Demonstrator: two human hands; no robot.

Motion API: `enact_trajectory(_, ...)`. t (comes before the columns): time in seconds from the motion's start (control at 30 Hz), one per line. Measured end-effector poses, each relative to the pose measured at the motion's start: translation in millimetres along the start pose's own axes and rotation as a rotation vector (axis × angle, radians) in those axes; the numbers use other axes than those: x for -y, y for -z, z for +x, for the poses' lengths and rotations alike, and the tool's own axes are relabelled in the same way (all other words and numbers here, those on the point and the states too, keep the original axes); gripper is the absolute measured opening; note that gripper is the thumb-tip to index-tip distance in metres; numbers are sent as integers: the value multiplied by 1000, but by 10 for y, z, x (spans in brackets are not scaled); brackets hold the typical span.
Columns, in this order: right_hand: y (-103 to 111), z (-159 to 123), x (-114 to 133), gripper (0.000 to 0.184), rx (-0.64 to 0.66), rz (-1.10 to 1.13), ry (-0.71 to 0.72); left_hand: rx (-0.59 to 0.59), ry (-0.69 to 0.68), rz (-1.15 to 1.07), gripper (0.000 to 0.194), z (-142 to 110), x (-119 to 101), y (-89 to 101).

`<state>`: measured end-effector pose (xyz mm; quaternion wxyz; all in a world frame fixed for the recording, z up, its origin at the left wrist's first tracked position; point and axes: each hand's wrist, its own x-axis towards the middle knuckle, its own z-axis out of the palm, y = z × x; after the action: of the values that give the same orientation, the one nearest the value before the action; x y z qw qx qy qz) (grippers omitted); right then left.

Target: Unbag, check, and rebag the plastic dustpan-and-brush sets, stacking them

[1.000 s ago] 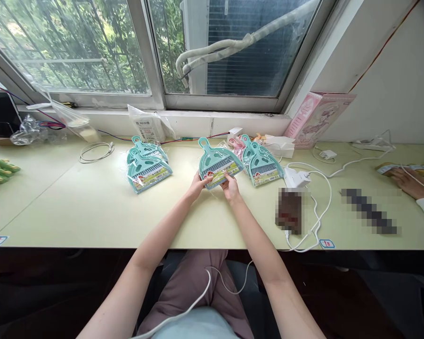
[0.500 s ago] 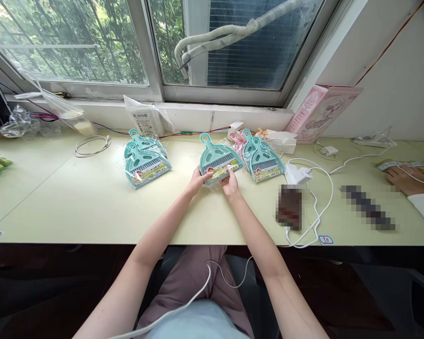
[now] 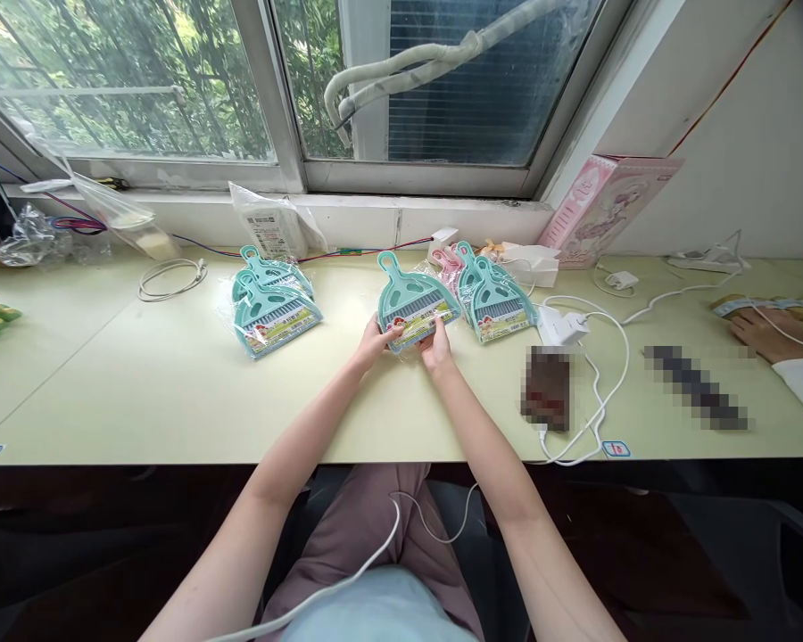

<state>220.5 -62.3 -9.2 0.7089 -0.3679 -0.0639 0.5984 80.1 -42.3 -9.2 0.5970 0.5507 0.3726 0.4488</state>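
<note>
Both my hands hold a wrapped teal dustpan and brush set by its lower edge, with its handle pointing away from me. My left hand grips the lower left corner, thumb on top. On the right side of that edge, my right hand has its thumb over the printed label; the fingers beneath are hidden. To the left lie two overlapping teal dustpan sets in clear plastic. Close by on the right are more teal dustpan sets, with a pink one partly behind them.
Right of me are a white charger with cables, a blurred phone-like object and a pink box. A co-worker's hand rests at far right. A coiled cable and plastic bag lie toward the window.
The camera view has shifted slightly. My hands keep the same hold on the dustpan set, which stays in nearly the same place.
</note>
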Motion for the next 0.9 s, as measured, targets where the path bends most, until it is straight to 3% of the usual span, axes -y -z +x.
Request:
enact_trajectory(0.3, -21, -9, 28, 26, 30, -4, -69, 28, 63, 43, 61, 39, -31, 127)
enact_trajectory(0.43, 38, 34, 130, 20, 53, -83, -110, 36, 86, 0, 62, 84, -79, 333)
enact_trajectory(0.57, 133, 89, 208, 19, 101, -298, -49, -70, 151, -70, 58, 127, -116, 599)
enact_trajectory(0.67, 164, 81, 237, 34, 134, -651, 221, -136, 201, -149, 56, 146, -145, 778)
enact_trajectory(0.8, 164, 11, 261, 61, 226, -1220, 836, -162, 210, -266, 42, 142, -199, 925)
enact_trajectory(0.9, 168, -2, 231, 71, 353, -1420, 1047, -118, 274, -281, 40, 125, -213, 967)
